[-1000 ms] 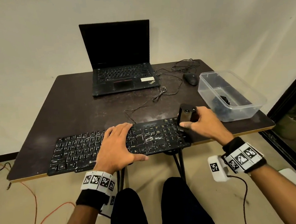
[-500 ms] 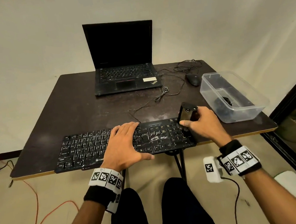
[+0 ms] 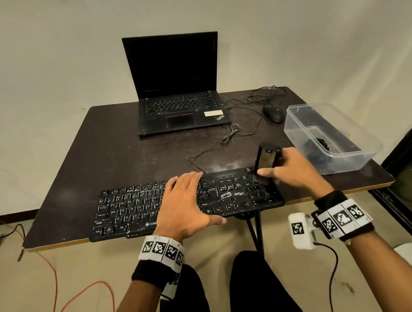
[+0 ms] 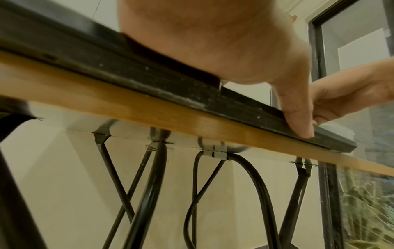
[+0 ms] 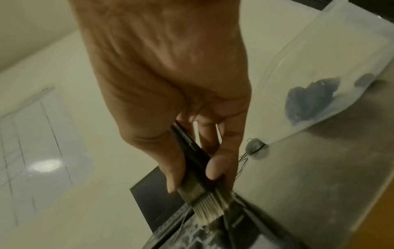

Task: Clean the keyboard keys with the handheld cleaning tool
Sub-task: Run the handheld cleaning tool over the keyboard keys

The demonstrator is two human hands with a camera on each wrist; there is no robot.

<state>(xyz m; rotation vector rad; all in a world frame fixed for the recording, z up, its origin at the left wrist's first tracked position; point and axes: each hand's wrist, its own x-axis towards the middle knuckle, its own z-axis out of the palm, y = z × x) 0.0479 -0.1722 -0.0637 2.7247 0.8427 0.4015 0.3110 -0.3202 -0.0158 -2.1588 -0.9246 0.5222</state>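
Note:
A black keyboard [image 3: 134, 209] lies along the table's front edge, with white dust smears on its right half. My left hand [image 3: 182, 204] rests flat on its middle, fingers straight, thumb [image 4: 298, 118] pressed on the keyboard's front edge [image 4: 149, 74]. My right hand [image 3: 293, 172] grips the black handheld cleaning tool [image 3: 266, 161] upright over the keyboard's right end. In the right wrist view its pale bristles [image 5: 210, 210] touch the keys, thumb and fingers pinching the tool's body [image 5: 192, 161].
An open black laptop [image 3: 179, 107] stands at the table's back. A black mouse [image 3: 273, 113] with a tangled cable lies to its right. A clear plastic tub [image 3: 330, 137] holding dark items sits at the right edge. Table legs [image 4: 153, 185] run below.
The view has shifted slightly, so the scene sits further right. Both hands keep their places on the keyboard and tool; the tool stays at the keyboard's right end.

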